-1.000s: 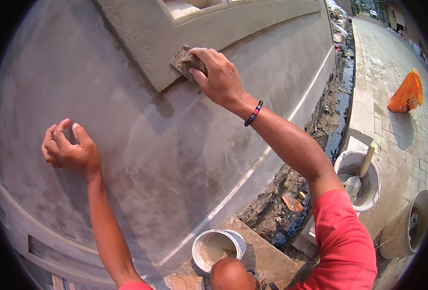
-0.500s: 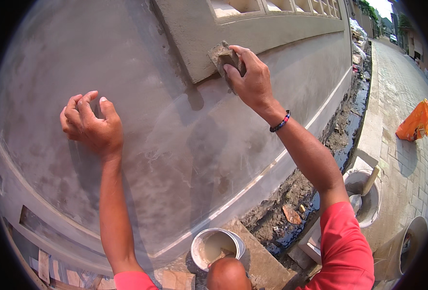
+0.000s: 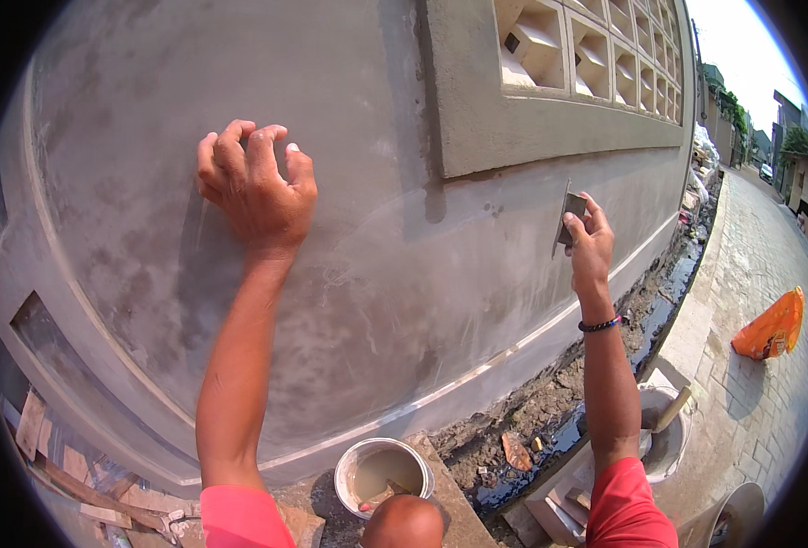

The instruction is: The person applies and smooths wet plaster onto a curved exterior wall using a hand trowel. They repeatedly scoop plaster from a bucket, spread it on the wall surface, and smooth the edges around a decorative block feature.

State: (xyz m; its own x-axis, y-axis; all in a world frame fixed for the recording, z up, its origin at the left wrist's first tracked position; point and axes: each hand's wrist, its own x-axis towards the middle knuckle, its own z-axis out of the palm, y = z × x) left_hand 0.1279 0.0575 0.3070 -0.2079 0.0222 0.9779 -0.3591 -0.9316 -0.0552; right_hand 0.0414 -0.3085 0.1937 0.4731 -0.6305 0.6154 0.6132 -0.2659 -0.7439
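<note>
My right hand [image 3: 590, 241] grips a small grey plastering float [image 3: 572, 219], thumb on one side and fingers on the other. Its thin plate is seen nearly edge-on, tilted beside the wall under the raised frame. My left hand [image 3: 260, 187] is raised before the grey plastered wall [image 3: 367, 274], left of that frame, with its fingers curled. A dark patch shows between thumb and fingers, but what they hold, if anything, is hidden. Damp, darker blotches mark the plaster, and a dark wet streak runs below the frame's lower left corner.
A raised frame [image 3: 550, 142] surrounds pale ventilation blocks [image 3: 596, 64]. Below me stands a white bucket [image 3: 342, 475] with cloudy liquid, near my knee. A muddy drain [image 3: 550, 447] follows the wall. Another bucket [image 3: 673, 457], a paved lane [image 3: 760, 265] and an orange bag [image 3: 769, 327] lie to the right.
My right hand has carried the float from the frame's lower left corner rightward and down, turning it nearly edge-on. The view has shifted, and my left hand appears higher and further right.
</note>
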